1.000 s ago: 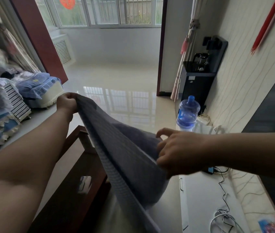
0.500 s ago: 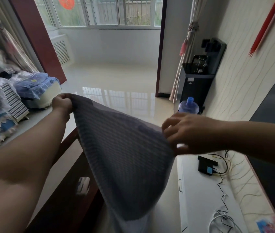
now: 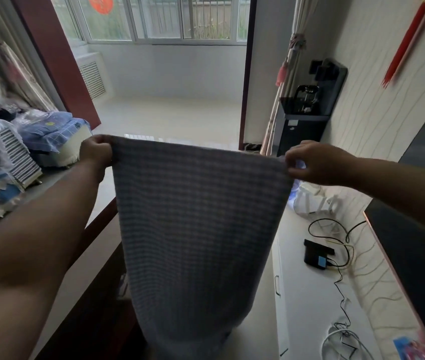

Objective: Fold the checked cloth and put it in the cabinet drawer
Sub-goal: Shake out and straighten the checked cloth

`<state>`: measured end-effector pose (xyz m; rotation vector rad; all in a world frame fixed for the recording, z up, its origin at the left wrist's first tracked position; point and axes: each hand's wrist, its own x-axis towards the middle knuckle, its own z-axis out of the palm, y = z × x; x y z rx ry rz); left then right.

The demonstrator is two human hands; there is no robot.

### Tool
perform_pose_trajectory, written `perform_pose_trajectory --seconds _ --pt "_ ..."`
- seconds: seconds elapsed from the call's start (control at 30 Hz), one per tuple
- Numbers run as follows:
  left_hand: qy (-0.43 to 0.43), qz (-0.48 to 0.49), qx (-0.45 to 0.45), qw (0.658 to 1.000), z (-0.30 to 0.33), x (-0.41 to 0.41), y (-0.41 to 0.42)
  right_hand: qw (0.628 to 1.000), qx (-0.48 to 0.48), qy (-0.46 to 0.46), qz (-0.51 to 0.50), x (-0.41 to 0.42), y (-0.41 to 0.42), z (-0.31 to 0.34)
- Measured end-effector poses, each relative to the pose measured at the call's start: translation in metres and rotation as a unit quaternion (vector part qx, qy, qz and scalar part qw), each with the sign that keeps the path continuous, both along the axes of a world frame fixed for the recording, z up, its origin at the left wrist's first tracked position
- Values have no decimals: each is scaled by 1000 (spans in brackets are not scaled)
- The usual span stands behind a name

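Hanging checked cloth [image 3: 198,229] hides white cabinet's [image 3: 310,294] edge.

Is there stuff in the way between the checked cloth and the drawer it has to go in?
Nothing visible blocks it. The left hand and right hand hold the checked cloth up by its top corners, and the white cabinet is just to its right. Cables and a small black box sit on top, not across the drawer front.

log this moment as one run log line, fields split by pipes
stage: cloth spread, no fold yet | left hand: grips top left corner | right hand: pinches top right corner | checked cloth: hanging flat, in the air | drawer: not reached
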<state>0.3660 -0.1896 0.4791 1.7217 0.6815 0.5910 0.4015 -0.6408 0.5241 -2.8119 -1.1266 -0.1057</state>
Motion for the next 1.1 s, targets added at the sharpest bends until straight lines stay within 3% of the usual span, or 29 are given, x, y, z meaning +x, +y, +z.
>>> perform_pose_trajectory --seconds 0.1,0.23,0.27,0.37,0.43,0.5,0.53,0.6,0.67,0.77,0.87,0.97,1.1 --pt "-27 -22 21 999 13 1 -14 996 -26 -1 -89 15 4 -3" --pt "-58 -57 43 996 18 3 -23 965 -175 -55 -186 24 14 -6" --pt "-75 -63 46 994 21 1 -26 961 -175 -72 -203 26 16 -6" --pt "-139 -68 15 988 38 1 -22 958 -51 -163 -229 32 20 1" --pt "-110 -104 -23 988 49 5 -8 949 59 -182 -251 33 24 10" --pt "-48 -118 -10 992 48 6 6 963 52 -47 -262 31 31 25" --pt "-26 -85 35 995 41 7 12 968 9 82 -238 26 36 32" --pt "-27 38 139 989 26 8 23 926 6 337 -170 10 50 34" --pt "-65 80 161 982 29 8 33 880 37 455 -132 -5 64 33" --pt "-17 -37 140 989 44 18 52 846 25 520 -117 -10 66 32" --pt "22 -105 190 976 51 15 53 810 125 560 -120 -3 50 37" --pt "-6 -105 176 979 52 22 54 779 256 561 -112 8 41 42" --pt "-54 -50 112 991 59 34 56 791 324 500 -139 26 46 54"
